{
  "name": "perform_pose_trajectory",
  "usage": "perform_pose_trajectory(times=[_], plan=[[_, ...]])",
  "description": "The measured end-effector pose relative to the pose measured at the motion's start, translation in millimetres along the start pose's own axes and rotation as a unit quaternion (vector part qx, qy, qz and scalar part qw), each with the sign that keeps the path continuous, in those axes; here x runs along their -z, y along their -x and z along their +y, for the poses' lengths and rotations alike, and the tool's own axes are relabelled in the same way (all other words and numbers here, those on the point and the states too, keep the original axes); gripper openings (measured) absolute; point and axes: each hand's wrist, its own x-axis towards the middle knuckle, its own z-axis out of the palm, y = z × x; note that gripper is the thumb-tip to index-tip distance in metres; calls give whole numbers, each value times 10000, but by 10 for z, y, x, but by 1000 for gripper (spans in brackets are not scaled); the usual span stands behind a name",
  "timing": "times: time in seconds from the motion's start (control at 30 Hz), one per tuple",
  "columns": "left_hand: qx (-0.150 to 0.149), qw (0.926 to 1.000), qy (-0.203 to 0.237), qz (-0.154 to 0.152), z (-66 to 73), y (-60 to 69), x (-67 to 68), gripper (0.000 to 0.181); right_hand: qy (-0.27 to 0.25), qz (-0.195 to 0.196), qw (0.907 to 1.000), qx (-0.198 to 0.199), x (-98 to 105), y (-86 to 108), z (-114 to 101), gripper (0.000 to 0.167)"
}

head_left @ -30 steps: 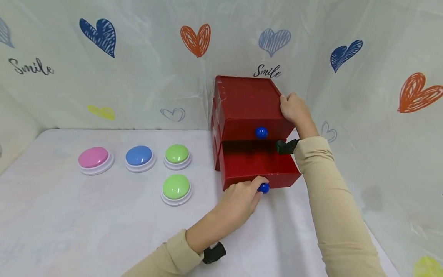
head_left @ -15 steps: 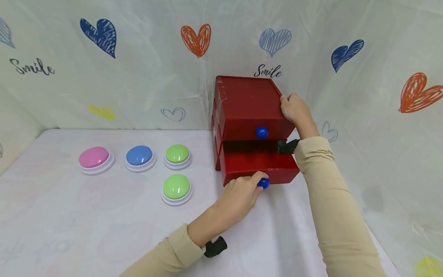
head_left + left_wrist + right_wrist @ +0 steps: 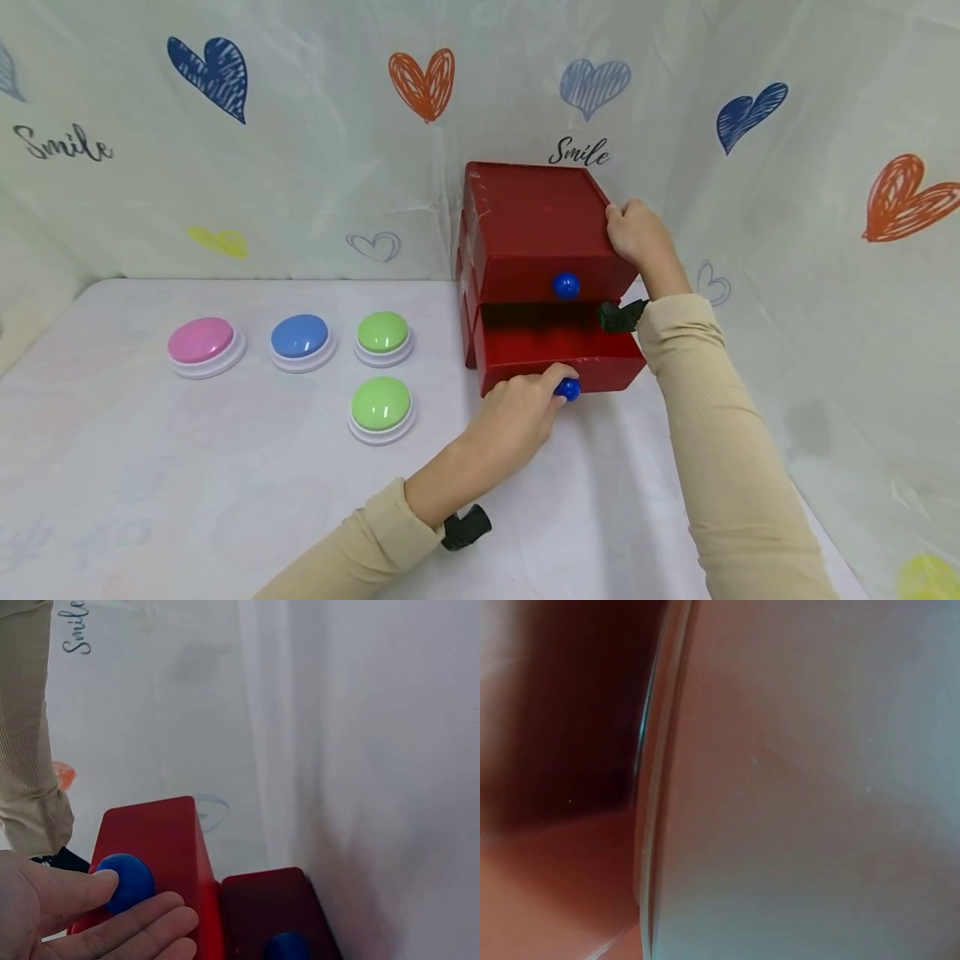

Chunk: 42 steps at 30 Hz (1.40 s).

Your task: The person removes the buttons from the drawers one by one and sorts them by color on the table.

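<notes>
Left hand (image 3: 517,417) pinches the lower blue knob (image 3: 568,389) between thumb and fingers. Directly behind that grip, the lower red drawer (image 3: 609,375) stands partly out of the red cabinet (image 3: 540,208). Beyond and rightward, the right hand (image 3: 641,237) holds the cabinet's right top edge, fingers partly hidden. Left of the grip, the nearer green button (image 3: 381,404) rests on the white table (image 3: 225,492).

Head cam fwd/down; L wrist close, R v. close; head/L share red drawers (image 3: 525,281)
</notes>
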Motion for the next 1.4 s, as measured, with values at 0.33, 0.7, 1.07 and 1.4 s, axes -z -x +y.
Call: perform_pose_trajectory(times=[0.33,0.7,1.07,1.4], plan=[[17,9999,-123,55,-37,-44,-4,39,-103,-49,9999,-82,2,5,-6,54],[110,9996,-255,75,-101,-124,-29,42,-74,-75,9999,-61,10,9,-19,55],[387,9985,-342,202,-180,-278,-32,40,-86,-55,9999,-35,3,1,-25,54],[588,9979,-265,107,-240,-386,1,37,-98,-86,9999,-50,6,4,-27,53]])
